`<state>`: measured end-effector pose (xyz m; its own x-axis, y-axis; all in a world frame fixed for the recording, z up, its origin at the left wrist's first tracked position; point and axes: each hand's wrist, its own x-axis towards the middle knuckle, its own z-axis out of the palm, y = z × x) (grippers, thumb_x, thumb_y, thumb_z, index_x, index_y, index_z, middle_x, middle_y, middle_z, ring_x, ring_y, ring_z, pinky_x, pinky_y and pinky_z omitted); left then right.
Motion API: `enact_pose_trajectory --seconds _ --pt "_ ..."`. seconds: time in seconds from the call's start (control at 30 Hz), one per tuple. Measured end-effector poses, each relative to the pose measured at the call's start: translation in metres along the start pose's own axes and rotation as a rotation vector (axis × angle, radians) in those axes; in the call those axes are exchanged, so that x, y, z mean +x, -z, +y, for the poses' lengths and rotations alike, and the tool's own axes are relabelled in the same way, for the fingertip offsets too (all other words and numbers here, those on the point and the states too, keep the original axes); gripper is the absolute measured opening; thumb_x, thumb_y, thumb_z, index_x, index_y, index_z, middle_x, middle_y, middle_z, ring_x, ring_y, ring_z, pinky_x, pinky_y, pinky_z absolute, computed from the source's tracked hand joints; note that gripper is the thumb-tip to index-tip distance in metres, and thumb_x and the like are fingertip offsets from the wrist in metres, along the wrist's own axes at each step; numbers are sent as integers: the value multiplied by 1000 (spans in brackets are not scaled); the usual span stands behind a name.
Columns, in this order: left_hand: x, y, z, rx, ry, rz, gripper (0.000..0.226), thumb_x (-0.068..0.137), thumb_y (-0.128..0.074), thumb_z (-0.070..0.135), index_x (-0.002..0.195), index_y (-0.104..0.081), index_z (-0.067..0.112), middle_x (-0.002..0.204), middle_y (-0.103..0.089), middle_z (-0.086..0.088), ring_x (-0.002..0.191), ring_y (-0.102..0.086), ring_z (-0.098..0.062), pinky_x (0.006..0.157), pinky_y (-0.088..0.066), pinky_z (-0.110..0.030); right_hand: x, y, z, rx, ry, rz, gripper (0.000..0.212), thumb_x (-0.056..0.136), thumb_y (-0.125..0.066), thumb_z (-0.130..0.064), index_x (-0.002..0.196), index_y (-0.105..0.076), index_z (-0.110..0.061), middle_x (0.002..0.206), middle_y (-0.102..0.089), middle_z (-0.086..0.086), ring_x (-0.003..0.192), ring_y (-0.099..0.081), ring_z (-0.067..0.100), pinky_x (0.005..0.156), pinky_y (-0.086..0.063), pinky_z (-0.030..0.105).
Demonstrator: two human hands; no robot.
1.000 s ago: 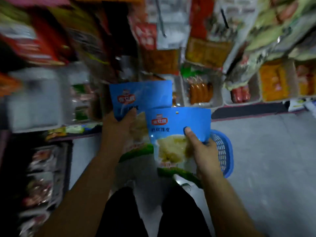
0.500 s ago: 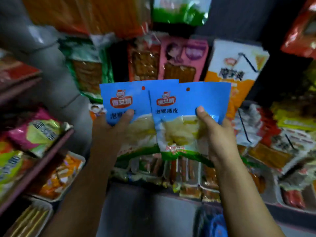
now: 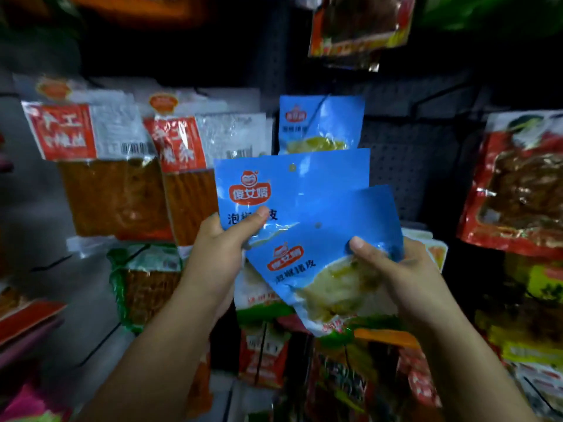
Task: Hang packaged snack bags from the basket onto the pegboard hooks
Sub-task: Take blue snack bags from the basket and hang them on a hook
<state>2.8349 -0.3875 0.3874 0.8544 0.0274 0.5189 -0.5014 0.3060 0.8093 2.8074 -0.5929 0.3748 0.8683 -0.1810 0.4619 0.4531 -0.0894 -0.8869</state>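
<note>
I hold two blue snack bags in front of the dark pegboard (image 3: 405,153). My left hand (image 3: 222,251) grips the upper blue bag (image 3: 304,184), thumb over its front, with its hang hole near the top. My right hand (image 3: 402,269) grips the lower blue bag (image 3: 329,260), which is tilted and overlaps the upper one. A third blue bag of the same kind (image 3: 323,123) hangs on the pegboard just above them. The basket is out of view.
Red-and-white bags of orange strips (image 3: 100,166) hang to the left, dark red bags (image 3: 518,190) to the right and another bag (image 3: 359,25) above. More packets fill the rows below. A bare hook (image 3: 438,95) sticks out right of the hanging blue bag.
The view has swung up to a higher part of the pegboard. Both bags went up with my hands, and the right bag now sits lower and tilted across the left one.
</note>
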Motion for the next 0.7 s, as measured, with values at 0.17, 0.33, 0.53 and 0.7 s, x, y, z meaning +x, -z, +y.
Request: enact_pose_trajectory --seconds 0.17,0.33,0.53,0.7 --pt "60 -28 20 71 -222 72 24 70 -72 20 92 -65 28 85 -75 7 77 -72 -13 64 -56 -26 46 9 -14 -19 188 32 9 70 -71 -33 62 -71 -28 54 -65 -16 49 -57 -6 47 -41 8" --pt "106 -45 49 386 -511 83 53 70 -80 18 105 -48 41 101 -59 13 74 -61 10 54 -47 -6 75 16 -15 -41 229 13 19 80 -70 -23 68 -72 -38 56 -67 -14 48 -59 -5 45 -41 8" --pt "129 -56 61 522 -433 15 9 76 -76 24 72 -68 25 62 -68 16 57 -62 5 53 -47 -11 94 22 -20 -33 269 66 11 64 -68 -45 74 -72 -40 64 -71 -14 55 -62 -4 49 -44 9" --pt "136 -73 73 505 -490 9 16 80 -73 22 66 -66 26 56 -66 12 52 -63 0 48 -47 -15 99 26 -25 31 276 65 26 61 -67 -50 79 -71 -32 74 -74 -6 65 -70 6 53 -50 16"
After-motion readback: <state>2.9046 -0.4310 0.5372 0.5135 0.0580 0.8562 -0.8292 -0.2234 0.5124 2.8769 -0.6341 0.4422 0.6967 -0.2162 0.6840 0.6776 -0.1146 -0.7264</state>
